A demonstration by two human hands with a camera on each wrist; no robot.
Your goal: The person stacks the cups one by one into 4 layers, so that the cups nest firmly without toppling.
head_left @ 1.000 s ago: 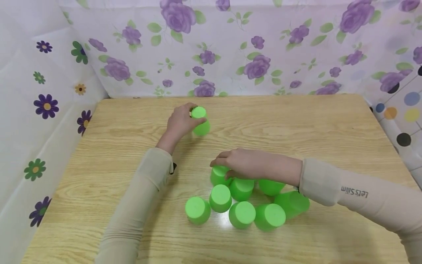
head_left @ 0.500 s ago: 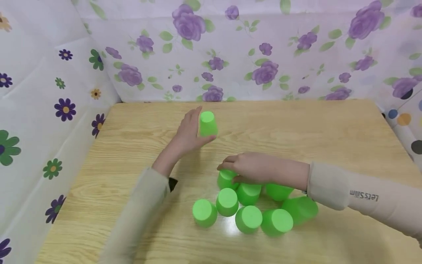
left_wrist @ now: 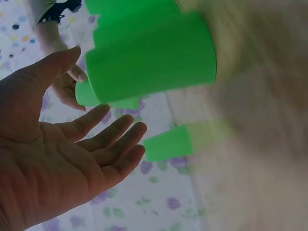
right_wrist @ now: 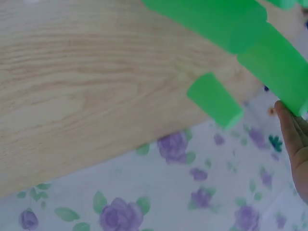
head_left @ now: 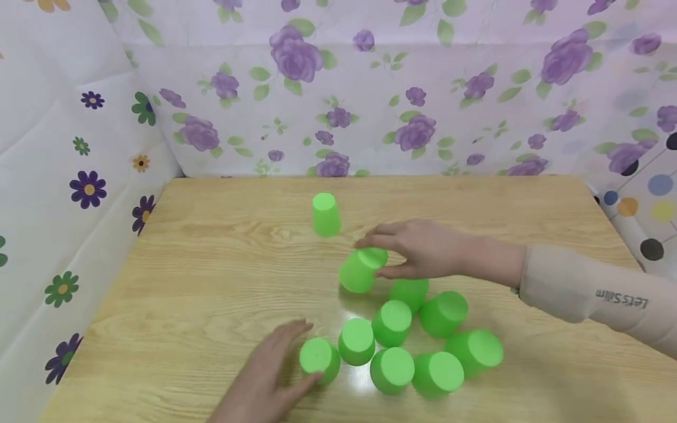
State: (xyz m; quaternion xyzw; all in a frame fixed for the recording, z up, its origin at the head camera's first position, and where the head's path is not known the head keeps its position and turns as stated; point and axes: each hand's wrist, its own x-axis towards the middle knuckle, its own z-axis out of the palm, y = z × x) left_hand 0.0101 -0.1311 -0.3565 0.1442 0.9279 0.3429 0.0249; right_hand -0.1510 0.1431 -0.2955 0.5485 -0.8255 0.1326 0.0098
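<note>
A lone green cup (head_left: 325, 214) stands upside down on the wooden table (head_left: 211, 264), apart from both hands; it also shows as the small cup (left_wrist: 168, 143) and the small cup (right_wrist: 214, 100) in the wrist views. My right hand (head_left: 388, 254) pinches a tilted green cup (head_left: 359, 270) between fingers and thumb, just above the table and short of the lone cup. The left hand (head_left: 293, 352) lies with straight fingers beside the leftmost cup (head_left: 319, 359) of a near cluster; I cannot tell whether it touches it. Its open palm (left_wrist: 57, 163) faces that cup (left_wrist: 149, 62).
Several more upside-down green cups (head_left: 392, 370) crowd together near the front middle of the table. Floral sheets (head_left: 370, 106) wall in the back and both sides. Bare wood (head_left: 529, 205) lies at the right.
The left hand let go of the far cup and drew back to the near cluster. The right hand lifted one cup out of the cluster and carried it, tilted, toward the far cup.
</note>
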